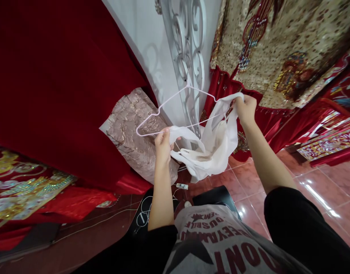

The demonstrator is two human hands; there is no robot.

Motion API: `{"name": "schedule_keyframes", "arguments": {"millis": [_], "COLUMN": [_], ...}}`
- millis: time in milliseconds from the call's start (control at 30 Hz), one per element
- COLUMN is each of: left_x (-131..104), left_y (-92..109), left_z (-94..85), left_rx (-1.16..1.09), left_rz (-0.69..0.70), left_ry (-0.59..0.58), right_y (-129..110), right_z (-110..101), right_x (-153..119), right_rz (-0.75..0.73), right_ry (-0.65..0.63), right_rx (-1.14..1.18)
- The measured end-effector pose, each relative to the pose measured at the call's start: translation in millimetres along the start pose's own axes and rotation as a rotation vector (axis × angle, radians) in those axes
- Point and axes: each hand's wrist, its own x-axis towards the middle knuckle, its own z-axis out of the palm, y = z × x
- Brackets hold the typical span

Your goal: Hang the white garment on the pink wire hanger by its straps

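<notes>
A pale pink hanger (170,99) hangs by its hook from a white scrollwork metal stand (200,42). A thin white garment (220,146) is stretched between my hands, its right side around the hanger's right end. My left hand (163,142) grips the garment's left edge beside the hanger's lower bar; the hanger's left end is bare. My right hand (245,108) pinches the garment's upper right edge, a little beyond the hanger. The middle of the garment sags in folds below the bar.
Red cloth (63,76) fills the left, with shiny pinkish fabric (137,125) beside the stand. Gold sequined cloth (266,57) hangs at the upper right. Below are a black seat (216,196), a white power strip (182,186) with cables, and pink floor tiles (249,179).
</notes>
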Motion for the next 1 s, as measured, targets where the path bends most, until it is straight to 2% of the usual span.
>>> {"name": "schedule_keyframes", "arguments": {"millis": [100,133,233,300,400,500,667,733,800,900,1000], "left_x": [0,0,-2,-2,-2,1,4,4,4,3,-1], "left_y": [2,1,-6,-12,-17,-13,-5,-5,-8,-12,-15], "left_z": [-0.9,0.2,7.0,12.9,20.0,22.4,18.9,17.9,18.5,20.6,17.6], "left_rx": [0.000,-0.003,-0.037,-0.074,-0.136,-0.185,-0.147,-0.130,-0.123,-0.111,-0.086], "left_rz": [-0.026,-0.038,-0.082,-0.117,-0.170,-0.185,-0.198,-0.207,-0.232,-0.240,-0.221], "left_ry": [-0.014,-0.022,-0.051,-0.071,-0.083,-0.038,-0.005,-0.011,-0.040,-0.096,-0.119], "right_y": [5,5,4,-2,-19,-38,-42,-37,-32,-24,-12], "right_z": [-18,-24,-38,-37,-18,6,29,39,49,65,76], "right_x": [11,10,-12,-38,-83,-118,-151,-157,-159,-150,-136], "right_rz": [0.331,0.391,0.464,0.466,0.398,0.359,0.192,0.096,0.015,-0.121,-0.180], "right_ry": [0.089,0.055,-0.061,-0.106,-0.133,-0.150,0.031,0.031,-0.061,-0.227,-0.303], "right_rx": [0.384,0.457,0.561,0.625,0.764,0.767,0.584,0.483,0.367,0.197,0.092]}}
